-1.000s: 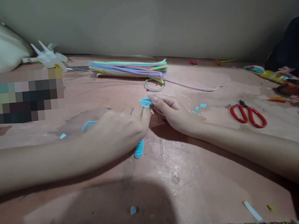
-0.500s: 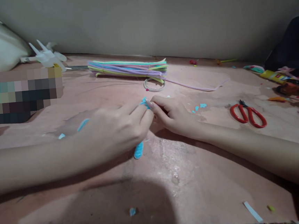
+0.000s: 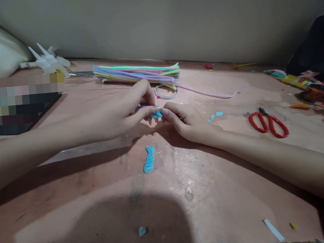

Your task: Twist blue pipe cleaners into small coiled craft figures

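Blue strip (image 3: 156, 114) pinched between hands; scissors (image 3: 268, 124), straws (image 3: 139, 72) nearby.

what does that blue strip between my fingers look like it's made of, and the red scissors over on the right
The blue strip, pinched between the left hand and right hand, looks like fuzzy pipe cleaner: matte, soft-edged and bent, like the blue piece lying nearer you. The scissors seem to have glossy red plastic handle loops and short dark blades, probably metal, though they are too small to be sure.

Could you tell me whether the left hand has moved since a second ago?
Yes. The left hand has lifted off the table, away from the blue folded piece it earlier covered.
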Tool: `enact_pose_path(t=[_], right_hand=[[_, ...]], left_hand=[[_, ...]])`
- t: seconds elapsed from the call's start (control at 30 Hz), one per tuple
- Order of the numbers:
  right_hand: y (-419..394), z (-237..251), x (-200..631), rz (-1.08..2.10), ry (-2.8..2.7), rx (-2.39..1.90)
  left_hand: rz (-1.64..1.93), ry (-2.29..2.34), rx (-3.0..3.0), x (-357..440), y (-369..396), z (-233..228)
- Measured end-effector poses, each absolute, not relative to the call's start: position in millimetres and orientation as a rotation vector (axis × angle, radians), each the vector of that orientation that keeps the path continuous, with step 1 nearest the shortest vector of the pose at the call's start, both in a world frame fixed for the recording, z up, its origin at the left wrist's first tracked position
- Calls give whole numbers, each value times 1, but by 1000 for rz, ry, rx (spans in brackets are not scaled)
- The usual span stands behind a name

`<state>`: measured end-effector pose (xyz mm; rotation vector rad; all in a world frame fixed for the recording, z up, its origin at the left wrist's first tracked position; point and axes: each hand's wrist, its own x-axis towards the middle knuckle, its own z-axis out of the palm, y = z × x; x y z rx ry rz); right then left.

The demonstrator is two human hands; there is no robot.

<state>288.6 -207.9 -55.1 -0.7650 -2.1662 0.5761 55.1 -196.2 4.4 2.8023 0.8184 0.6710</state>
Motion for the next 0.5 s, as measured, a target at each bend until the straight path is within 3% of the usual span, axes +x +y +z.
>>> enact_pose_path(t=[0.2,0.5], right_hand=[[-207,-56,288,784,-2030,-758],[-211,-57,288,821,-1996,-786]], left_hand=[[675,779,2622,60,-199,16],[747,729,2737,61,-194,0]])
